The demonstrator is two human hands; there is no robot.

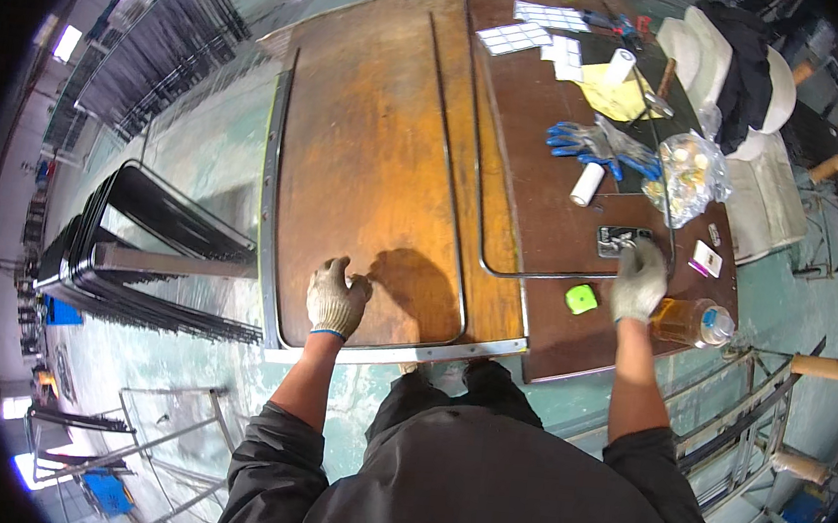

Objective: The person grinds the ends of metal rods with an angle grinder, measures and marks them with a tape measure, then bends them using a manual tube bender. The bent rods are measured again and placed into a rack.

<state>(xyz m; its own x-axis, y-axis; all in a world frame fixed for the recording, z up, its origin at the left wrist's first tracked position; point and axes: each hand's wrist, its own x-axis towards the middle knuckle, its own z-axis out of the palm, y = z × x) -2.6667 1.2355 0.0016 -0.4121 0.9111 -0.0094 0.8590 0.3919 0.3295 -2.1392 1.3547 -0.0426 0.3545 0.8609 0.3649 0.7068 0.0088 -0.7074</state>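
My left hand (338, 297), in a pale knitted glove, is open with its fingers apart above the brown wooden board (358, 157). Beneath it, a thin black metal frame (454, 185) with rounded corners lies on the board. My right hand (639, 286), gloved too, has its fingers curled together at a small black box (610, 240) of silvery bits. What they hold, if anything, is hidden. A second black U-shaped frame (547, 275) passes under or against this hand. Close by are a bright green tape measure (581, 298) and a bottle of amber liquid (688, 322).
Blue-and-grey gloves (589, 143), a plastic bag (691, 176), white rolls (588, 184) and a hammer (657, 103) lie on the dark tabletop (523, 101). Many black frames (131, 246) hang on a rack at left. Metal racks (739, 419) stand at lower right.
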